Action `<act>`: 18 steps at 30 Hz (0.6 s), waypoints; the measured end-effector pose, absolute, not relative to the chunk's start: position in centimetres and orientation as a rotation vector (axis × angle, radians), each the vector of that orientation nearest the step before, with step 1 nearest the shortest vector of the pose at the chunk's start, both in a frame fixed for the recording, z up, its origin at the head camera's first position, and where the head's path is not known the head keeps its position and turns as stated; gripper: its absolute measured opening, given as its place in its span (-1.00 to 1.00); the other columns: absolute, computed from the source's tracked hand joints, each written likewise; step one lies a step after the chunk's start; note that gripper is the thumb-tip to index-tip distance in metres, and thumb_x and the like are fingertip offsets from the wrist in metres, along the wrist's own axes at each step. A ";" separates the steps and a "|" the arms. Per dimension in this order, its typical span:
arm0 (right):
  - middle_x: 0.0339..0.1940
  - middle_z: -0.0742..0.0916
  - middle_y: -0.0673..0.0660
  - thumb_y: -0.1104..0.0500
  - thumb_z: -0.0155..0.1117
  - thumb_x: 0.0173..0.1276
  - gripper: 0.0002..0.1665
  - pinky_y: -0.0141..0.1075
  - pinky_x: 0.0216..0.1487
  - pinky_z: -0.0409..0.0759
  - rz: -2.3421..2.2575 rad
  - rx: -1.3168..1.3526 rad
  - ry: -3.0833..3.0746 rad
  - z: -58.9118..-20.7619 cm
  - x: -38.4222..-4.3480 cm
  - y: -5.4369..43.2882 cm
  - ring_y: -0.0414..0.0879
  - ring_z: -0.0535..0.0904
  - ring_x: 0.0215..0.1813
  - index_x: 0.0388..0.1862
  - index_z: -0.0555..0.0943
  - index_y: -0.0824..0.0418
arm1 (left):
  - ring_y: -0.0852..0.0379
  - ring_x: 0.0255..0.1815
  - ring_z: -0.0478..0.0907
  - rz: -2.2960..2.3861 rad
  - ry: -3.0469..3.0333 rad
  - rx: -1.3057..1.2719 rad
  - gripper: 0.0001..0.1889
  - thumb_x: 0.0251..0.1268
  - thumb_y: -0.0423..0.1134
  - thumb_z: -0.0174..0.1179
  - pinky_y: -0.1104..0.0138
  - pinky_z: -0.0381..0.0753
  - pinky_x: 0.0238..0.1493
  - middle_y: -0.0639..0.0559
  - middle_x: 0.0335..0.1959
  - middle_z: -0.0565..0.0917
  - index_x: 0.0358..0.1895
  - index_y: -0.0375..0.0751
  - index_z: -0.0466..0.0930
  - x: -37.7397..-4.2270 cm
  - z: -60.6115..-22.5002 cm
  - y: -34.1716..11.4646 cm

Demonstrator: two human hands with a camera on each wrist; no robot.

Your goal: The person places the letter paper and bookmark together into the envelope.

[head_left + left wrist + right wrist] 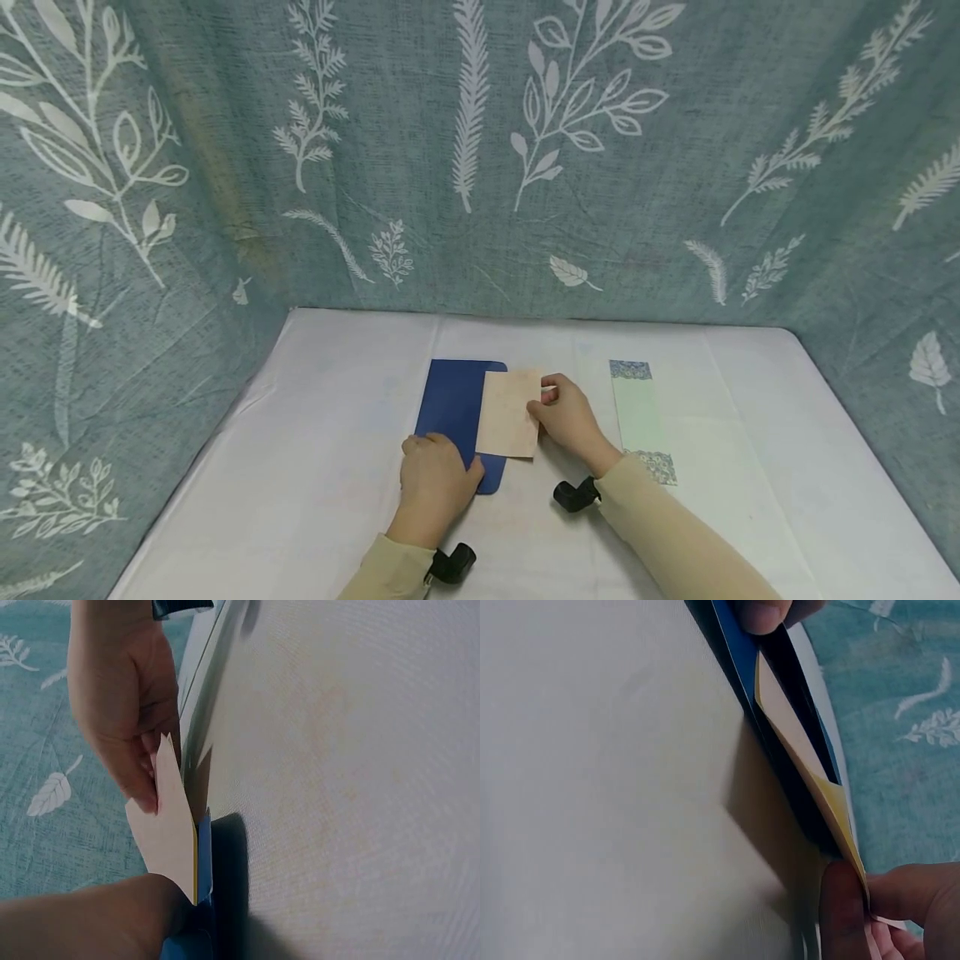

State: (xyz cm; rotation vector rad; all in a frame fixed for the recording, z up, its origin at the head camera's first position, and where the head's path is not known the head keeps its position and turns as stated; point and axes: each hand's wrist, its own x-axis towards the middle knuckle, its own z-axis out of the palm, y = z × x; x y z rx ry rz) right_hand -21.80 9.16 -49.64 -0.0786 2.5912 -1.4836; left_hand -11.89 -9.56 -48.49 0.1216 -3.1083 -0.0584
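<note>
A dark blue folder-like piece (452, 396) with rounded right corners stands at the middle of the table. My left hand (435, 475) grips its lower left part, the thumb lying over its front. My right hand (572, 417) pinches the right edge of a beige paper (508, 414) between thumb and fingers. That paper overlaps the right side of the blue piece and sticks out past it. In the right wrist view, the paper (791, 735) shows a yellow side and lies slightly bent against the blue piece (739, 645). The left fingertips are partly hidden.
To the right of my right hand, a pale green paper strip (636, 412) with patterned bands at both ends lies flat. A white cloth covers the table (322, 467). Blue-green curtains (420, 158) with white leaf prints hang behind it and at both sides.
</note>
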 end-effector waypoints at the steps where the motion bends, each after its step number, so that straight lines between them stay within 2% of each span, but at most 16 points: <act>1: -0.30 0.57 0.12 0.24 0.29 0.28 -0.51 -0.29 -0.50 0.48 -1.486 -0.082 2.591 -49.7 -21.8 9.0 -0.11 0.48 -0.43 0.17 0.45 0.33 | -0.39 0.00 0.50 -0.068 -3.113 0.124 -0.10 0.16 0.23 0.17 0.00 0.44 0.02 -0.59 -0.09 0.56 0.02 -0.78 0.44 -11.9 -48.5 -9.5; 6: -0.30 0.57 0.13 0.24 0.29 0.28 -0.50 -0.29 -0.50 0.49 -1.505 -0.092 2.575 -49.6 -21.7 8.3 -0.10 0.49 -0.42 0.18 0.44 0.34 | -0.42 0.07 0.47 -0.102 -3.114 0.137 -0.11 0.18 0.22 0.17 -0.01 0.45 0.07 -0.62 -0.04 0.53 0.05 -0.77 0.43 -11.8 -48.5 -9.4; 12: -0.30 0.56 0.12 0.20 0.31 0.28 -0.44 -0.28 -0.48 0.49 -1.517 -0.110 2.560 -49.3 -21.3 7.9 -0.08 0.49 -0.39 0.23 0.42 0.31 | -0.41 0.03 0.49 -0.099 -3.099 0.146 -0.11 0.16 0.22 0.18 0.01 0.50 0.00 -0.61 -0.07 0.54 0.04 -0.77 0.44 -11.8 -48.4 -9.4; 18: -0.30 0.59 0.14 0.21 0.30 0.30 -0.39 -0.25 -0.47 0.58 -1.584 -0.147 2.447 -49.3 -20.5 8.0 -0.06 0.57 -0.47 0.30 0.37 0.28 | -0.37 -0.03 0.51 -0.061 -3.104 0.136 -0.11 0.16 0.24 0.18 0.02 0.49 -0.03 -0.58 -0.11 0.56 0.02 -0.76 0.45 -11.7 -48.4 -9.5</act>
